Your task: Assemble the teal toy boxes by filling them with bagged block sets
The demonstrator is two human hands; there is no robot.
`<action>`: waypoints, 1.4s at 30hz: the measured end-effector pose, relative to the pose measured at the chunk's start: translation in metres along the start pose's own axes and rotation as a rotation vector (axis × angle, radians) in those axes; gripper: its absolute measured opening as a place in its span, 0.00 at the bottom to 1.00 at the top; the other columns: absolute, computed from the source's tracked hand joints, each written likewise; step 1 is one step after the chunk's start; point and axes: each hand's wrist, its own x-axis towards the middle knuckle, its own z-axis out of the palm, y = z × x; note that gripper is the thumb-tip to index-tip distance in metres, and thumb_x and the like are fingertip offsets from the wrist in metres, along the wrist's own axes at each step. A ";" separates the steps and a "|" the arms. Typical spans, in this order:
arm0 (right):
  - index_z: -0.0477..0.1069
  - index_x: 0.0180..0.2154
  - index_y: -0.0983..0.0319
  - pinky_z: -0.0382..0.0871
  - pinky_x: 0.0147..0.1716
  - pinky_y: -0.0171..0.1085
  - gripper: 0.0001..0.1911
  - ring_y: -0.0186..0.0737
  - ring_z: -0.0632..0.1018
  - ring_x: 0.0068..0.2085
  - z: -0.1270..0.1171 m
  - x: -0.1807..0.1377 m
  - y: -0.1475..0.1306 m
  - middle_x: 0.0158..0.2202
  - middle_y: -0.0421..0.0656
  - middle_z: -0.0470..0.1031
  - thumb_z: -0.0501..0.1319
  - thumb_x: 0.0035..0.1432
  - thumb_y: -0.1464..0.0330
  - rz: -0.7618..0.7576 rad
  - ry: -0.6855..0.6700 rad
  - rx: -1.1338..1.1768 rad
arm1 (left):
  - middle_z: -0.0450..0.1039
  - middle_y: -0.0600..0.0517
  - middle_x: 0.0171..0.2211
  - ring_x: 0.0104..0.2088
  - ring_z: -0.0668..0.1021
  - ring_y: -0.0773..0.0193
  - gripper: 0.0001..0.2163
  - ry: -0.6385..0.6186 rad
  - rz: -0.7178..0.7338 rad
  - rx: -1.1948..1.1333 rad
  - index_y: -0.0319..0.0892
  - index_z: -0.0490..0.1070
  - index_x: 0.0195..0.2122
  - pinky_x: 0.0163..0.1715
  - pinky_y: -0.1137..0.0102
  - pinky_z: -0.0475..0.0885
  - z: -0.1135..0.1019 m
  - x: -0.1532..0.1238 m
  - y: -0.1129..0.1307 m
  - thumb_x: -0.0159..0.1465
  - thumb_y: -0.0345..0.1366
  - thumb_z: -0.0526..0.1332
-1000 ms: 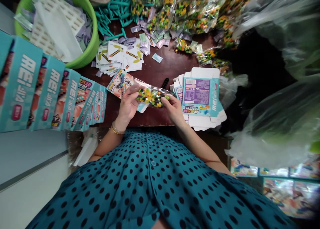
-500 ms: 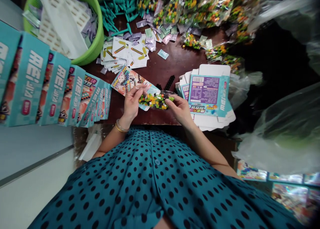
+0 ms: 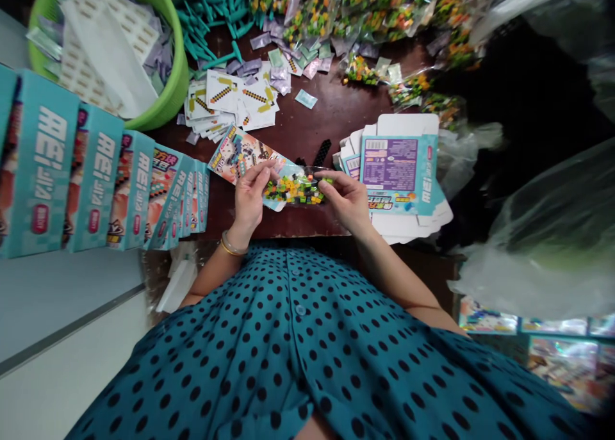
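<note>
A clear plastic bag of small yellow, green, orange and black bricks (image 3: 295, 189) stretches between both hands above the table's front edge. At its left end my left hand (image 3: 251, 193) pinches it between thumb and fingers. My right hand (image 3: 346, 196) grips the other end, thumb and fingertips pressed together. Partly under the bag and left hand lies a flat printed teal box (image 3: 240, 152) with a colourful picture. Just behind the bag are black brick pieces (image 3: 323, 152). To the right of my right hand, flattened teal and purple boxes (image 3: 401, 164) lie in a pile.
Upright teal boxes (image 3: 100, 177) line the left side. Behind them stands a green basket (image 3: 180, 75) with packets and white sheets. Instruction cards (image 3: 235, 100), teal plastic tools (image 3: 216, 17) and bags of bricks (image 3: 369, 11) cover the back. Clear plastic sheeting (image 3: 538, 254) hangs at right.
The bag is pulled flatter and straighter between my hands, and the right-hand fingers have shifted on its end. The whole view has moved slightly.
</note>
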 end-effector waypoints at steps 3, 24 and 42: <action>0.81 0.50 0.54 0.78 0.45 0.41 0.12 0.40 0.82 0.44 -0.004 0.001 0.002 0.45 0.42 0.83 0.64 0.67 0.61 -0.248 0.123 -0.155 | 0.80 0.51 0.44 0.52 0.80 0.59 0.13 0.069 -0.079 -0.069 0.49 0.80 0.47 0.58 0.64 0.71 0.005 -0.002 -0.002 0.65 0.47 0.69; 0.77 0.48 0.56 0.82 0.43 0.39 0.26 0.37 0.81 0.39 0.015 -0.030 0.024 0.42 0.42 0.81 0.67 0.57 0.45 0.458 -0.111 0.569 | 0.80 0.50 0.54 0.63 0.75 0.59 0.18 0.048 -0.580 -0.469 0.44 0.72 0.60 0.65 0.61 0.68 0.026 0.001 0.025 0.78 0.36 0.47; 0.79 0.43 0.56 0.82 0.34 0.33 0.24 0.33 0.80 0.36 0.020 -0.022 0.023 0.41 0.38 0.81 0.79 0.45 0.56 0.495 -0.048 0.652 | 0.73 0.50 0.63 0.69 0.67 0.56 0.24 0.060 -0.574 -0.489 0.48 0.69 0.65 0.70 0.56 0.61 0.026 -0.001 0.030 0.78 0.48 0.42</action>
